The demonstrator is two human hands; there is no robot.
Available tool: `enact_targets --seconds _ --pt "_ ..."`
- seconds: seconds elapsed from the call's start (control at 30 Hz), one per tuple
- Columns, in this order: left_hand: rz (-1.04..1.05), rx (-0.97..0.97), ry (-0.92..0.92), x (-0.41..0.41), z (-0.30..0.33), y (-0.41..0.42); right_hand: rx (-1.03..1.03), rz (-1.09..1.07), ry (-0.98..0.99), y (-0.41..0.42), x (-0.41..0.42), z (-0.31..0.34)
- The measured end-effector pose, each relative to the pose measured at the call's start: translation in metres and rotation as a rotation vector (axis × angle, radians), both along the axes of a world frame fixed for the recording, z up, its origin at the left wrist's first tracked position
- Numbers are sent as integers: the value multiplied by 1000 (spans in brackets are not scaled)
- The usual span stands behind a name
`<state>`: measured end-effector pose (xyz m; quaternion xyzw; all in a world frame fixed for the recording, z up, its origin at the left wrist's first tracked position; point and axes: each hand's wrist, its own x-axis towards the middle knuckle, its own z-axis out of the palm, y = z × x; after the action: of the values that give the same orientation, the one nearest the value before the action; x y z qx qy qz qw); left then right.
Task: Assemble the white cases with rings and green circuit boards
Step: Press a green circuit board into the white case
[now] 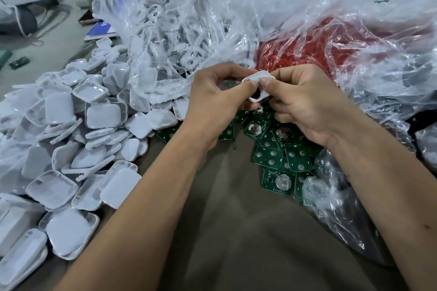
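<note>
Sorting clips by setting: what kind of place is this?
Probably a small assembly workbench: a heap of white cases, loose green circuit boards, and bulk parts in plastic bags.

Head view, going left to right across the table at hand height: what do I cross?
Pile of white cases → left hand → white case held by both hands → right hand → crumpled clear plastic bag.
</note>
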<state>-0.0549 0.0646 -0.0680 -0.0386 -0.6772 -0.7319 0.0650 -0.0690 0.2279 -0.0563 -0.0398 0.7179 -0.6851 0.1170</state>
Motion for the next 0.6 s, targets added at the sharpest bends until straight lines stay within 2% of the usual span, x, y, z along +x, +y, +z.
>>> enact_targets --seconds 0.1,0.2,0.3,0.43,0.6 --pt "-84 186 -128 -1 4 -3 -15 -2 11 5 -2 2" --pt "-203 369 -290 -3 7 -9 -45 94 42 14 -3 8" --pt "-394 420 -414 -2 9 -12 -47 178 97 21 -4 13" --pt "-530 533 -462 0 9 -16 -58 199 121 24 -3 17" --pt "-584 604 -485 0 6 -17 14 91 197 22 0 18"
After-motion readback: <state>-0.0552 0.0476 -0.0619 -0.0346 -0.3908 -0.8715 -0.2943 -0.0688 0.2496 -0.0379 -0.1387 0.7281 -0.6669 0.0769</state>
